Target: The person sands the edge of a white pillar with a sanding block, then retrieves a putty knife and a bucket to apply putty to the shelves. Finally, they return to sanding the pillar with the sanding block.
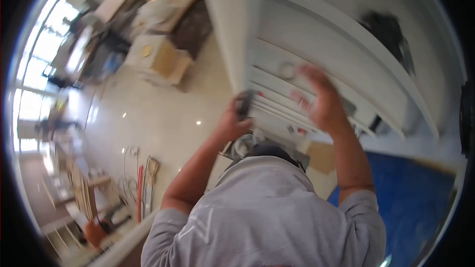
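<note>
My left hand is closed around a small dark object, too blurred to name, beside the edge of a white upright panel. Over the white shelves is my right hand, its fingers apart and smeared by motion, with nothing visible in it. A pale ring-shaped thing lies on a shelf just left of those fingertips. Farther down the shelving, a black item and a small red item show indistinctly.
A dark bundle sits at the upper right. Blue sheeting covers the floor at right, near a brown cardboard piece. To the left are cartons, red and metal lengths, stacked boards and an orange object.
</note>
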A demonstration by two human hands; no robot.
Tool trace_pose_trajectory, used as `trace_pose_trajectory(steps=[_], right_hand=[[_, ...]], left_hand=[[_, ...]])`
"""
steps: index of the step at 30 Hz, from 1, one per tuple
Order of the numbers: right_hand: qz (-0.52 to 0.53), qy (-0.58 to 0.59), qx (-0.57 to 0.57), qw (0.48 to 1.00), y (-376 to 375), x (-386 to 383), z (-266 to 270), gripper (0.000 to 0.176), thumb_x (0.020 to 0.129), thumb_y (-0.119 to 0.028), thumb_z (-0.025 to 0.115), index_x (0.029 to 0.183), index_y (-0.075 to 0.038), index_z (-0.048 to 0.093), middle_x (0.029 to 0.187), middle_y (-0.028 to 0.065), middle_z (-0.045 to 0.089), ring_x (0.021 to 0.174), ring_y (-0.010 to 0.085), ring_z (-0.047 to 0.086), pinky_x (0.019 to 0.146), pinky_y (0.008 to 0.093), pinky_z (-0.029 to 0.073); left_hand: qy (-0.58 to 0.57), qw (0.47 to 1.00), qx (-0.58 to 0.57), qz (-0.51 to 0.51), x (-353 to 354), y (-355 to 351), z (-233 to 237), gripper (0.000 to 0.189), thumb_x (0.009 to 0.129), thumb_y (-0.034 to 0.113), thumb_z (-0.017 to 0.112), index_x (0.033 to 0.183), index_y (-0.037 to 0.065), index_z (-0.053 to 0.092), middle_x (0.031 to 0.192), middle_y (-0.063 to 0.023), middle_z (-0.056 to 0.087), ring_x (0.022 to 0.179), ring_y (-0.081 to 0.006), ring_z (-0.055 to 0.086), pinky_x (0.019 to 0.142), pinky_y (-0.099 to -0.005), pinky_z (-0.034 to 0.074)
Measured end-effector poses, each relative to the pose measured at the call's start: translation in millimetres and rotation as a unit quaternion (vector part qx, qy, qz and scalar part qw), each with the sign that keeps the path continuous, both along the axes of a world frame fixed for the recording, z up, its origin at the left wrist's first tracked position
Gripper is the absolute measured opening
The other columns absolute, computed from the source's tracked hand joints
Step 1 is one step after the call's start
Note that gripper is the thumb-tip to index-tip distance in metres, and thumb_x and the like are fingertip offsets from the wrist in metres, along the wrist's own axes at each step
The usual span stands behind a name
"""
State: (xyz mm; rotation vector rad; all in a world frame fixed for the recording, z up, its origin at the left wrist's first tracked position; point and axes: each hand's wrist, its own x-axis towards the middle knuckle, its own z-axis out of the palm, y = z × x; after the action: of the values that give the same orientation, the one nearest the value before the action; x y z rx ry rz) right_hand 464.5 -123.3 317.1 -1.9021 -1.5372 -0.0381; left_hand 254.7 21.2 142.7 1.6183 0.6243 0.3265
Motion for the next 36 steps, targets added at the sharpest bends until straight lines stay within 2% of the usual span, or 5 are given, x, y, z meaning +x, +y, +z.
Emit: trace_pose_trajectory(steps=[5, 11, 21, 35, 36], right_hand=[[-0.293, -0.344, 0.113, 0.885, -71, 128, 58, 0.047, 0.084, -0.039, 0.074, 0.117, -0.008, 0.064, 0.11, 0.015, 0.066, 0.102, 0.0349, 0.061, 0.091, 0.0439, 0.047], [-0.289, -0.422, 0.068, 0.856, -113, 180, 31, 0.051, 0.082, -0.042, 0.075, 0.118, -0.007, 0.064, 0.107, 0.0119, 0.068, 0.1, 0.0342, 0.062, 0.088, 0.0443, 0.048], [-0.291, -0.561, 0.08, 0.771, -113, 233, 21, 0.055, 0.066, -0.048, 0.087, 0.098, -0.006, 0.071, 0.089, 0.0089, 0.072, 0.078, 0.0292, 0.068, 0.072, 0.0397, 0.052], [-0.205, -0.723, 0.346, 0.561, -39, 166, 23, 0.066, 0.08, -0.068, 0.065, 0.107, -0.008, 0.067, 0.084, 0.0067, 0.07, 0.052, 0.0253, 0.061, 0.048, 0.0426, 0.043], [-0.247, -0.712, 0.301, 0.585, -59, 192, 13, 0.066, 0.077, -0.061, 0.071, 0.108, -0.003, 0.065, 0.092, 0.011, 0.068, 0.071, 0.0309, 0.061, 0.062, 0.0448, 0.045]], left_hand=[[0.218, 0.972, 0.057, 0.059, -76, 28, -119, 0.08, 0.072, 0.015, 0.072, 0.143, 0.003, 0.037, 0.127, -0.0224, 0.059, 0.114, -0.0293, 0.06, 0.097, -0.0382, 0.048], [0.495, 0.866, -0.02, 0.062, -267, 38, -285, 0.077, 0.071, 0.017, 0.071, 0.141, 0.004, 0.041, 0.089, -0.0113, 0.063, 0.08, -0.0209, 0.063, 0.07, -0.0424, 0.054], [0.492, 0.805, -0.211, 0.255, -315, -18, -232, 0.068, 0.069, 0.013, 0.068, 0.133, 0.0, 0.05, 0.076, -0.0103, 0.06, 0.055, -0.0187, 0.054, 0.045, -0.0345, 0.043], [0.551, 0.68, -0.175, 0.451, -423, -141, -268, 0.063, 0.06, 0.022, 0.072, 0.118, -0.003, 0.062, 0.108, -0.0238, 0.068, 0.099, -0.0314, 0.068, 0.085, -0.0366, 0.054], [0.545, 0.688, -0.165, 0.451, -435, -147, -307, 0.062, 0.061, 0.023, 0.072, 0.117, -0.003, 0.062, 0.108, -0.0241, 0.068, 0.098, -0.0313, 0.068, 0.085, -0.0367, 0.054]])
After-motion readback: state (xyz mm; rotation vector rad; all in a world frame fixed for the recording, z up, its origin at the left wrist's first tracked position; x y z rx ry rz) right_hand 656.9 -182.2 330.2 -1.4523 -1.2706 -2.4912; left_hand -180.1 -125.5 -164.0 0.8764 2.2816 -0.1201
